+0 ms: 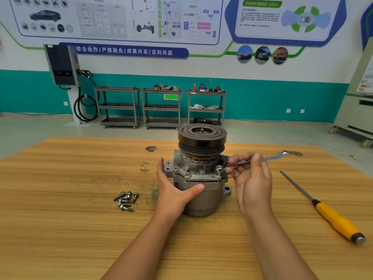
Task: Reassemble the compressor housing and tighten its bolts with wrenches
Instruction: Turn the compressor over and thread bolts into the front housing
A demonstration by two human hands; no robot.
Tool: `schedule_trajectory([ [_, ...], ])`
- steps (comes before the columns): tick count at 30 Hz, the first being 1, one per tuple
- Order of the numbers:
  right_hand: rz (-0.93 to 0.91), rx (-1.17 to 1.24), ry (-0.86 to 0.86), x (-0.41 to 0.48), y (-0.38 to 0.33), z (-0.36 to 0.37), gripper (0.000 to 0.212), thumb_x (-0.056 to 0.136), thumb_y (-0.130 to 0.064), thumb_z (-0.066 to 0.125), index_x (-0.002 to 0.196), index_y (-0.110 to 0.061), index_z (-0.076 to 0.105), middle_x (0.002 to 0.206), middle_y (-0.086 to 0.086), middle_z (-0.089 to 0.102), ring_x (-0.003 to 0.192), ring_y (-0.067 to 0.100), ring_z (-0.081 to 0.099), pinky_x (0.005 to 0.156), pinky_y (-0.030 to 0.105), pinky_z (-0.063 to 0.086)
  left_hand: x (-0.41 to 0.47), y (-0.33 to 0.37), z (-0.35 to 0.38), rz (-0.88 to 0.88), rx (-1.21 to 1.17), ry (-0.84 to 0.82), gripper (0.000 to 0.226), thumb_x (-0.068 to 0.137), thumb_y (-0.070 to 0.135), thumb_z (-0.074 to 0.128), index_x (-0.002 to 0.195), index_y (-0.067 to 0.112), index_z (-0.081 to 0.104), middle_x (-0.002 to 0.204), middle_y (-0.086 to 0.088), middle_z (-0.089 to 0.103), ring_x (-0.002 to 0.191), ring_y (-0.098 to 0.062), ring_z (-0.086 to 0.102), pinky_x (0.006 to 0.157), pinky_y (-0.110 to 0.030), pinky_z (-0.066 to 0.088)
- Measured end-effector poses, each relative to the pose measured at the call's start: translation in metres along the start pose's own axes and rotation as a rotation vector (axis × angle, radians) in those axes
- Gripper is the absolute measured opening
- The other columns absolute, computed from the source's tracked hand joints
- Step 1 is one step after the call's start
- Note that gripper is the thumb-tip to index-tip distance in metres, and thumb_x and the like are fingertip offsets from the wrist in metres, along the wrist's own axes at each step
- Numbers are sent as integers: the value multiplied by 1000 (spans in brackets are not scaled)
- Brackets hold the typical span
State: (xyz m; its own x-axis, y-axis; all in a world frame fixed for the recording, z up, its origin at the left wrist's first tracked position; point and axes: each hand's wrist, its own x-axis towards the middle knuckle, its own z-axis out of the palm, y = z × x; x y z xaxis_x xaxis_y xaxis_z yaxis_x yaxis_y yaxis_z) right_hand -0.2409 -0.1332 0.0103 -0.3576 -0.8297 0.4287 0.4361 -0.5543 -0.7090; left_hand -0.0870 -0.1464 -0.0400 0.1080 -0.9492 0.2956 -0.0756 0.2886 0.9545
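Steadying the compressor point(199, 190), standing pulley-up at mid-table, with the left hand point(173, 190) curled round its body. Seating the wrench point(270, 158) ring on a flange bolt point(219, 169), pinching the shank in the right hand point(252, 178). Likely handling as heavy, rigid cast metal, greasy in places; best gripped low on the barrel or by the lugs. Working well clear of the table point(60, 199) edges, with loose bolts point(126, 200) near on the left, a file point(335, 219) well apart on the right, and open swing room behind.
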Motion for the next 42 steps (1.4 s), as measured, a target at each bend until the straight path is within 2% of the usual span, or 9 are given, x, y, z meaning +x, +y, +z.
schedule_trajectory([
  [3, -111, 7, -32, -10, 5, -2, 29, 95, -34, 33, 86, -9, 46, 73, 3, 68, 60, 18, 62, 57, 26, 51, 0, 0, -1, -1, 11, 6, 134, 42, 47, 82, 148, 37, 0, 153, 0, 25, 132, -9, 32, 102, -25, 29],
  [10, -245, -127, -39, -21, 7, -5, 26, 96, -30, 32, 88, -12, 49, 81, 5, 69, 67, 20, 65, 62, 27, 54, -1, 1, -1, -5, 37, 1, 131, 43, 51, 81, 148, 39, 2, 153, 1, 23, 133, -10, 31, 104, -26, 29],
  [16, -484, -399, -86, -31, 8, -4, 23, 100, -38, 39, 90, -40, 60, 93, -1, 67, 79, 20, 65, 71, 29, 54, 0, 0, -2, -4, 70, 13, 130, 41, 55, 79, 147, 39, 5, 152, 2, 24, 134, -12, 32, 105, -28, 31],
  [19, -601, -582, -209, -33, 8, -4, 23, 99, -42, 42, 99, -27, 60, 95, -9, 65, 88, 11, 63, 79, 26, 52, 0, -1, -2, 2, 79, 17, 128, 45, 52, 82, 147, 39, 6, 152, 2, 24, 134, -13, 32, 106, -30, 31],
  [23, -742, -796, -305, -32, 5, -1, 24, 91, -24, 57, 87, -4, 69, 91, 5, 66, 90, 9, 60, 81, 19, 49, 2, -4, -2, 13, 95, 23, 124, 52, 43, 86, 147, 38, 7, 152, 1, 24, 135, -13, 31, 105, -28, 30],
  [26, -621, -722, -300, -31, -1, 3, 6, 86, -14, 64, 86, -15, 69, 87, -3, 66, 84, 8, 61, 76, 22, 51, 3, -7, -2, 21, 108, 34, 120, 58, 36, 88, 147, 38, 8, 152, 1, 24, 135, -14, 31, 105, -28, 30],
  [28, -431, -502, -197, -25, -10, 3, 14, 93, -24, 54, 86, -18, 65, 85, -5, 68, 79, 13, 65, 71, 27, 54, 4, -8, -3, 27, 111, 40, 120, 58, 37, 88, 146, 38, 8, 152, 2, 24, 133, -12, 31, 102, -26, 29],
  [31, -218, -226, -123, -11, -22, -1, 32, 94, -34, 39, 84, -11, 59, 82, 4, 70, 73, 17, 66, 67, 26, 55, 5, -8, -3, 28, 109, 40, 120, 56, 39, 87, 146, 40, 7, 151, 3, 24, 128, -8, 31, 100, -25, 28],
  [42, 100, -3, -147, 9, -14, -8, 35, 101, -25, 30, 80, -5, 50, 70, 8, 68, 61, 17, 61, 56, 24, 52, 4, -8, -3, 37, 113, 33, 119, 59, 38, 87, 146, 39, 7, 152, 4, 22, 126, -5, 29, 99, -25, 28],
])
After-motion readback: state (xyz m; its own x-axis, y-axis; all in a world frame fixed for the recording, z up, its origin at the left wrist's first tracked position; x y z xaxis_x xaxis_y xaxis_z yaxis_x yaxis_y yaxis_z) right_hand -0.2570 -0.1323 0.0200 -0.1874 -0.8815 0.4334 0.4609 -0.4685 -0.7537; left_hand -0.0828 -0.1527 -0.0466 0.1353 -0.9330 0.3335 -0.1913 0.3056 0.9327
